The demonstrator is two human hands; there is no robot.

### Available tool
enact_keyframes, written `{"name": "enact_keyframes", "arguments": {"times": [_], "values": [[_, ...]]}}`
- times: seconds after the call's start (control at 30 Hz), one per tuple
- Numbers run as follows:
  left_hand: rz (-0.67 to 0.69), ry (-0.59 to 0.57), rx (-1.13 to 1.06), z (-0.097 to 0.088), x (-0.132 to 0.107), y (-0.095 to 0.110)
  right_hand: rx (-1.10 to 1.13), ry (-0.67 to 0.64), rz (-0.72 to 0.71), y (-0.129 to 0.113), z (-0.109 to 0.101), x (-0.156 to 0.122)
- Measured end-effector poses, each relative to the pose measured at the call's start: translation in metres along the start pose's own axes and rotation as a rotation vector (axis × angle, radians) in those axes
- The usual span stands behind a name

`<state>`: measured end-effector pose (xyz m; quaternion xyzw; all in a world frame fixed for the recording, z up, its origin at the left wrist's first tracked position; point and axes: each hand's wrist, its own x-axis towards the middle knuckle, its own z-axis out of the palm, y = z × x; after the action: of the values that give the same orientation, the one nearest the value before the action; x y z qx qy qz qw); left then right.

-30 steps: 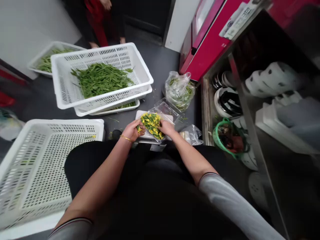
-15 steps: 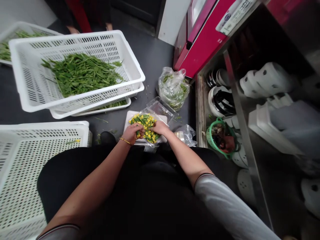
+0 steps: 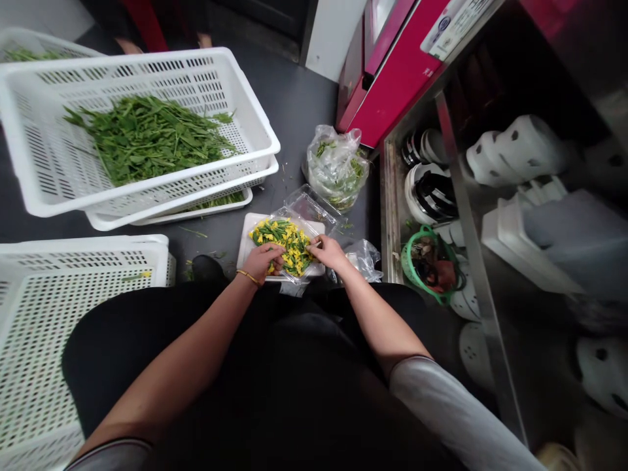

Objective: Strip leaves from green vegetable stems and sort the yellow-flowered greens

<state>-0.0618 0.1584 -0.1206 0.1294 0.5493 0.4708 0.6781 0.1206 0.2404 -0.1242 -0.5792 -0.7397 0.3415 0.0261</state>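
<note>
Greens with yellow flowers (image 3: 289, 245) fill a clear plastic clamshell box, whose open lid (image 3: 314, 204) leans away at the back. Under the box is a white board or tray (image 3: 246, 245). My left hand (image 3: 263, 261), with a yellow band at the wrist, is at the near left of the greens, its fingers closed on some flowering stems. At the right edge of the box is my right hand (image 3: 328, 252), thumb and fingertips pinched together; what is between them is too small to make out.
White crates (image 3: 255, 118) stand stacked at left with leafy greens (image 3: 157, 140) inside. Another white crate (image 3: 44, 314) is beside my left leg. A plastic bag of greens (image 3: 338, 170) sits beyond the box. Metal shelving (image 3: 481, 275) with a green basket (image 3: 407, 261) borders the right.
My right hand has moved from over the flowers to the right edge of the box. My left hand stays at the near left of the greens. The whole view has shifted slightly.
</note>
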Motion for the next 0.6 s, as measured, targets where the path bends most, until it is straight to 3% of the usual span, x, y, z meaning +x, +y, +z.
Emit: {"name": "enact_keyframes", "arguments": {"times": [0.13, 0.23, 0.33, 0.43, 0.53, 0.6], "values": [[0.008, -0.009, -0.003, -0.005, -0.001, 0.0, -0.112, -0.083, -0.039, -0.006, 0.002, 0.008], [-0.004, -0.046, 0.026, -0.003, -0.005, -0.001, -0.078, -0.038, -0.062, -0.009, -0.009, 0.004], [-0.036, -0.09, 0.029, 0.005, -0.01, -0.006, 0.034, 0.056, -0.122, -0.016, -0.018, -0.018], [-0.049, -0.118, -0.027, 0.012, -0.012, -0.013, 0.164, 0.102, -0.212, -0.028, -0.009, -0.05], [0.007, -0.122, -0.023, 0.012, -0.013, -0.017, 0.27, 0.041, -0.285, -0.034, 0.007, -0.071], [0.012, -0.161, 0.126, 0.009, -0.015, -0.017, 0.396, -0.035, -0.228, -0.031, 0.012, -0.073]]}}
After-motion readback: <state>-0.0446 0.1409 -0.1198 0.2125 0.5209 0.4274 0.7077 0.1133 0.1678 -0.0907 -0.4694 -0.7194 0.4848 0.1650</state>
